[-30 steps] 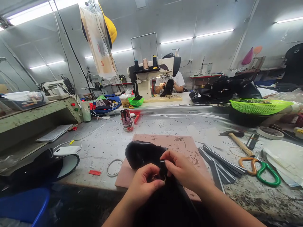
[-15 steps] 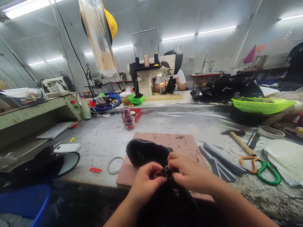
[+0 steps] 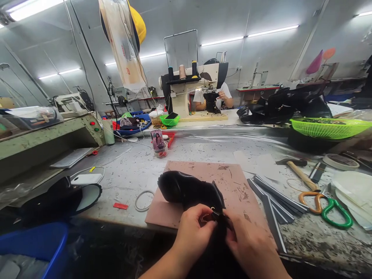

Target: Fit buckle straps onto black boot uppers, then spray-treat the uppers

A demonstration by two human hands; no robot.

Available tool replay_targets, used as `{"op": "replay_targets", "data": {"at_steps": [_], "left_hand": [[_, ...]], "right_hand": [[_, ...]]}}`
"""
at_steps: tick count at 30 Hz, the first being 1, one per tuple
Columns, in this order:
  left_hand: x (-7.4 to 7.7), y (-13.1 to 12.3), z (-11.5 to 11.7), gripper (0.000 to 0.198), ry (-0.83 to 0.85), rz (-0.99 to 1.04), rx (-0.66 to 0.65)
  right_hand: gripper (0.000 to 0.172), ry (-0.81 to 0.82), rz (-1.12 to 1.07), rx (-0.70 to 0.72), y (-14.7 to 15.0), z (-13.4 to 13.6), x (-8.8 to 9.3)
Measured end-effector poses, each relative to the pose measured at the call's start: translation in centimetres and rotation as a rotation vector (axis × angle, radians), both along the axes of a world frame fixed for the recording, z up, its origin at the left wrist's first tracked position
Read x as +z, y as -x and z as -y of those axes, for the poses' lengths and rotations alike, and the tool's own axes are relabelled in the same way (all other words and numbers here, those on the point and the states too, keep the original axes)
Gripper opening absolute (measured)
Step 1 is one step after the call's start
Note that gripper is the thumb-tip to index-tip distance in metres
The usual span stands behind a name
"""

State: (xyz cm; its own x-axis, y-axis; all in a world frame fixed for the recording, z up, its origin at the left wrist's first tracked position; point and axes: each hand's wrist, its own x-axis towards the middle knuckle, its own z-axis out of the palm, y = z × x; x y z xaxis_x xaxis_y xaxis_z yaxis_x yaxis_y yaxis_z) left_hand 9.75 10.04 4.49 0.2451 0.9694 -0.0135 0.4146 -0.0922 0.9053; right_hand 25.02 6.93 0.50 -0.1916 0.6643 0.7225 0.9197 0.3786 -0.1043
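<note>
Black leathery piece rests its rounded far end on the pink board, while its near part runs down over the bench edge. The left hand pinches a narrow strap between thumb and forefinger, beside a small metal ring. The right hand curls in against the strap; whether it grips, I cannot tell. Pinching close to the ring should limit twisting; the board best bears the weight.

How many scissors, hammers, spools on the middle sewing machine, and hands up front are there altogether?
Scissors: 1
Hammers: 1
Spools: 3
Hands up front: 2 (left hand and right hand, on the shiny black piece)
Total: 7
</note>
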Motion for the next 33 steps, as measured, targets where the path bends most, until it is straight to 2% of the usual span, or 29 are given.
{"op": "replay_targets", "data": {"at_steps": [2,5,9,11,14,18,21,26,30,33], "left_hand": [[0.0,-0.1,0.1,0.011,-0.017,-0.051,0.005],[-0.2,-0.1,0.5,0.013,-0.133,-0.227,-0.016],[-0.3,-0.1,0.7,0.018,-0.3,-0.504,-0.117],[0.0,-0.1,0.6,0.018,-0.29,-0.519,-0.141],[0.7,-0.1,0.1,0.015,-0.17,-0.441,-0.147],[1.1,0.2,-0.7,0.011,-0.051,-0.337,-0.164],[0.9,0.3,-1.2,0.009,0.032,-0.265,-0.156],[0.5,0.2,-1.5,0.008,0.2,-0.138,-0.14],[0.5,-0.1,-1.6,0.008,0.21,-0.139,-0.152],[0.7,-0.1,-1.4,0.007,0.197,-0.185,-0.177]], "right_hand": [[0.02,-0.051,0.001,-0.016,0.0,0.2,0.2],[0.021,-0.068,-0.025,0.004,0.2,0.5,0.7],[0.017,-0.053,-0.158,0.178,0.6,0.8,0.7],[0.014,0.025,-0.291,0.296,0.4,0.8,0.5],[0.016,0.138,-0.479,0.444,0.2,0.9,0.3],[0.017,0.343,-0.565,0.562,0.1,1.4,0.6],[0.018,0.551,-0.626,0.537,0.0,1.5,0.5],[0.014,0.713,-1.007,0.338,-0.3,0.9,-0.2],[0.016,0.821,-1.0,0.273,-0.2,0.3,0.2],[0.011,0.828,-1.011,0.228,0.1,0.0,0.5]]}}
